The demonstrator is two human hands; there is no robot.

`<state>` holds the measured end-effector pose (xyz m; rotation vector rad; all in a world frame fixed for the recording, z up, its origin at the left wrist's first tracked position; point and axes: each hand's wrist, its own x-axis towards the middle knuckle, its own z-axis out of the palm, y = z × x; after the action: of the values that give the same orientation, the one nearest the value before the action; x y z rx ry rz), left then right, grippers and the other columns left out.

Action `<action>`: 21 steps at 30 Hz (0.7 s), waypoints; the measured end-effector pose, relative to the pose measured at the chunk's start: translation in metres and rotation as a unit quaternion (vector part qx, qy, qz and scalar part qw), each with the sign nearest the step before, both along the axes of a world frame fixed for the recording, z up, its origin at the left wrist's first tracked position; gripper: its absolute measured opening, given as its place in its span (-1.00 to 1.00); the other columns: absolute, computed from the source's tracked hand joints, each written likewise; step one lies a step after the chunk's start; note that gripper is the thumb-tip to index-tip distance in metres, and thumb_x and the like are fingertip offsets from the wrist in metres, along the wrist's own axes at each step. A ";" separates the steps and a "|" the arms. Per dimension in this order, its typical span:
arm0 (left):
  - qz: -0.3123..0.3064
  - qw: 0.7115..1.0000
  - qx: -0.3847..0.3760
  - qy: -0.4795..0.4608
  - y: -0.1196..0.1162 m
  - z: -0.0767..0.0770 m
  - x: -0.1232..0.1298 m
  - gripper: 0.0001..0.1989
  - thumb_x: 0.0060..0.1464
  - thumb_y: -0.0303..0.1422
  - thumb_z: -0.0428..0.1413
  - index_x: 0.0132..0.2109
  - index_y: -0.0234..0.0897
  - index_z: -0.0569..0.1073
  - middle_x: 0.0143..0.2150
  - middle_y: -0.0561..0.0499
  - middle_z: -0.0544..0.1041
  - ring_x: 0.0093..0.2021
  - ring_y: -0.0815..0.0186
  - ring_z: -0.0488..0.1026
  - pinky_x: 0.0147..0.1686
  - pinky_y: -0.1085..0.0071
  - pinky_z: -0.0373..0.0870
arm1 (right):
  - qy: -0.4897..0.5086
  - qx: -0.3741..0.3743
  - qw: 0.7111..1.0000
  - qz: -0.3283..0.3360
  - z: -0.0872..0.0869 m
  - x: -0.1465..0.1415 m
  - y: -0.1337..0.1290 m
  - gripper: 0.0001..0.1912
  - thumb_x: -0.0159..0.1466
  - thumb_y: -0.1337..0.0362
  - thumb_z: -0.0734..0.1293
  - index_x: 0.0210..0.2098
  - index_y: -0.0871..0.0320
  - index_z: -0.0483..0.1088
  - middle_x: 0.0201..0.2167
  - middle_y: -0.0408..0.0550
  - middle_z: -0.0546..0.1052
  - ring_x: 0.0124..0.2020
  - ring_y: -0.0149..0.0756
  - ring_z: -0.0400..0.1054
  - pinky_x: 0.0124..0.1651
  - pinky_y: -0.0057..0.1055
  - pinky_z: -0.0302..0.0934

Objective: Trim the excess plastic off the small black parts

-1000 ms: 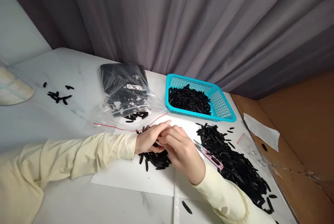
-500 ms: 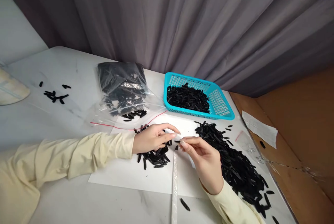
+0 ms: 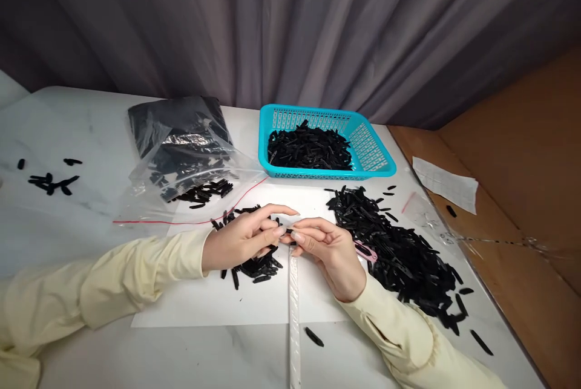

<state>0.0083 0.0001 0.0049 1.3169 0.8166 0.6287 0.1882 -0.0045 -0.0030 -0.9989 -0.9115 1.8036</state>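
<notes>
Over a white sheet, my two hands meet at the fingertips. Between them is a small black elongated piece, mostly covered by the fingers. My left hand pinches its left end with thumb and fingers, the index finger stretched above. At the other end, my right hand grips it between thumb and forefinger. A narrow whitish strip runs from below the fingertips to the front edge of view. Beneath my left hand lies a loose pile of similar black pieces.
A blue basket of black pieces stands at the back. Left of it lies a clear zip bag with black pieces. A large black heap spreads rightward beside a pink item. Scattered pieces lie far left; cardboard borders the right.
My left fingertips have closed in on the black piece that my right hand holds. The view has shifted, so most things appear farther left. A pink item now shows beside my right hand.
</notes>
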 end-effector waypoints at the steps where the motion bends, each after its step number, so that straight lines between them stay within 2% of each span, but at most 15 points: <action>1: -0.002 1.000 -0.005 -0.001 0.000 0.001 0.000 -0.60 0.19 -0.22 -0.08 0.12 -0.30 0.16 -0.56 0.19 0.19 -0.61 0.50 0.07 -0.63 0.56 0.01 | 0.002 -0.005 1.000 0.003 0.000 0.000 0.000 -0.82 -0.03 0.34 0.47 -0.40 0.19 0.46 -0.47 -0.08 0.58 -0.42 -0.32 0.49 -0.41 -0.45 0.36; 6: -0.008 1.000 -0.014 0.001 0.001 0.004 0.001 -0.60 0.19 -0.23 -0.09 0.12 -0.31 0.14 -0.56 0.20 0.15 -0.60 0.50 0.04 -0.64 0.57 -0.02 | 0.013 -0.015 1.000 0.015 0.001 0.002 0.000 -0.81 0.00 0.34 0.46 -0.38 0.19 0.44 -0.46 -0.07 0.59 -0.39 -0.31 0.49 -0.37 -0.43 0.37; 11: -0.005 0.999 -0.042 -0.006 0.002 0.004 0.001 -0.60 0.19 -0.23 -0.09 0.11 -0.30 0.16 -0.56 0.21 0.11 -0.63 0.52 -0.02 -0.67 0.58 -0.07 | 0.008 -0.010 1.000 0.016 0.000 0.002 0.001 -0.82 0.01 0.34 0.45 -0.37 0.19 0.44 -0.51 -0.08 0.58 -0.48 -0.37 0.46 -0.41 -0.47 0.33; 21: -0.001 0.997 -0.076 -0.017 0.002 0.002 0.000 -0.63 0.20 -0.22 -0.11 0.09 -0.29 0.17 -0.54 0.20 0.15 -0.68 0.57 -0.06 -0.71 0.60 -0.12 | -0.004 -0.006 1.000 0.025 0.000 0.002 0.001 -0.84 0.06 0.29 0.43 -0.38 0.20 0.42 -0.57 -0.11 0.56 -0.54 -0.43 0.42 -0.40 -0.49 0.30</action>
<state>0.0083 0.0020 0.0066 1.1670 0.8190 0.5743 0.1898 -0.0031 -0.0032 -0.9997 -0.9395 1.8505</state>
